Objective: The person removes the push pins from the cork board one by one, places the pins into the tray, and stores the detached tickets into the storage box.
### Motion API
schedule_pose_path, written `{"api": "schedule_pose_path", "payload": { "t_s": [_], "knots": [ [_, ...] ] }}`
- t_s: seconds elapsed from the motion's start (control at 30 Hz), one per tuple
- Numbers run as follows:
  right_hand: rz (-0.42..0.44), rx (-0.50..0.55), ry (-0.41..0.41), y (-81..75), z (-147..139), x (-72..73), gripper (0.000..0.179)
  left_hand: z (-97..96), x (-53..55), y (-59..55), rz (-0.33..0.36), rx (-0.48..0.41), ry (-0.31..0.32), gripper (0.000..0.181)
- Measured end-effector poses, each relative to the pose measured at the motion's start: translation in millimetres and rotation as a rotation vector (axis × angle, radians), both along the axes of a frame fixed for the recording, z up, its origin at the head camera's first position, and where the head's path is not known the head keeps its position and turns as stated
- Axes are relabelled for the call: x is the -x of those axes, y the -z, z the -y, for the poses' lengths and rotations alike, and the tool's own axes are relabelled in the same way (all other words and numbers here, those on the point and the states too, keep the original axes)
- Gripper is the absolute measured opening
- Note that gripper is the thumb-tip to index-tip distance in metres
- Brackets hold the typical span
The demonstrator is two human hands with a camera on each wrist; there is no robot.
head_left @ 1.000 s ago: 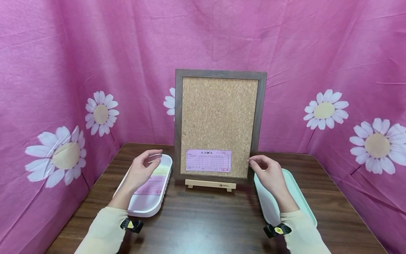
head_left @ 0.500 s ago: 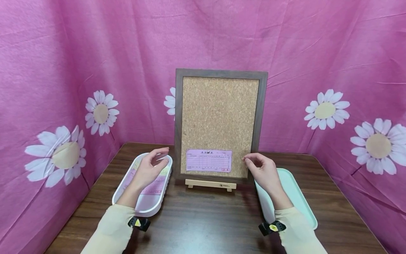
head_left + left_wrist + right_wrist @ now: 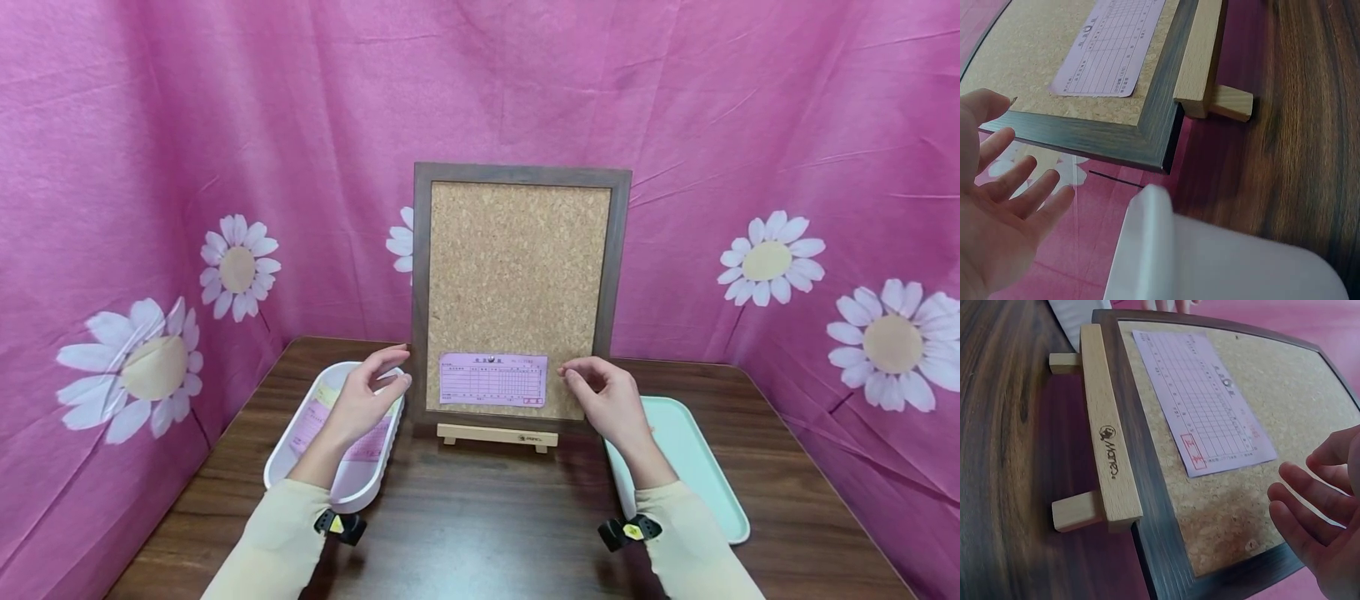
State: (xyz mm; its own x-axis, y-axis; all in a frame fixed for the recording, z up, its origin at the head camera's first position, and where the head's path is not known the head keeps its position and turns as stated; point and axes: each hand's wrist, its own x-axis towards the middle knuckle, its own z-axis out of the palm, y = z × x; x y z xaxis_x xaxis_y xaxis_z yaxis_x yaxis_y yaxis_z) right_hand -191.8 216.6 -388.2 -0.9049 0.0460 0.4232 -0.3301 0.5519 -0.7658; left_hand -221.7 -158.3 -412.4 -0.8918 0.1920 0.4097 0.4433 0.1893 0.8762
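A framed cork board (image 3: 517, 267) leans upright on a small wooden stand (image 3: 498, 436). A pink printed form slip (image 3: 491, 387) is fixed low on the cork by a shiny pushpin (image 3: 1227, 382) at its top edge. My left hand (image 3: 367, 402), fingers spread and relaxed, is by the board's left edge, above the white tray (image 3: 274, 471); nothing is in it. My right hand (image 3: 611, 408) is before the board's lower right, its loosely bent fingers just right of the slip. I see nothing between thumb and fingers, and a small gap to the slip shows in the right wrist view.
Pink and yellow slips (image 3: 375, 446) lie in the white tray, partly hidden by my left forearm. To the right, a pale green tray (image 3: 701, 471) sits on the brown wooden table (image 3: 480, 533). Behind the table hangs a pink curtain (image 3: 517, 83) with printed daisies.
Both hands have moved inward: the left rightward toward the board's edge, the right leftward across the frame to beside the slip. The board, slip and trays stay put.
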Motion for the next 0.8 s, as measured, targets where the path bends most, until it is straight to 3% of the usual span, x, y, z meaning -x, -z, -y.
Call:
{"api": "schedule_pose_path", "payload": {
  "t_s": [0.2,0.8],
  "knots": [
    [-0.009,0.001,-0.017,1.4,7,2.2,0.012,-6.9,2.7,0.3,-0.03,0.018,0.001,0.04],
    [-0.028,-0.027,0.014,6.8,23,8.5,0.011,-20.3,10.0,-2.8,0.018,0.046,0.001,0.041]
  ]
}}
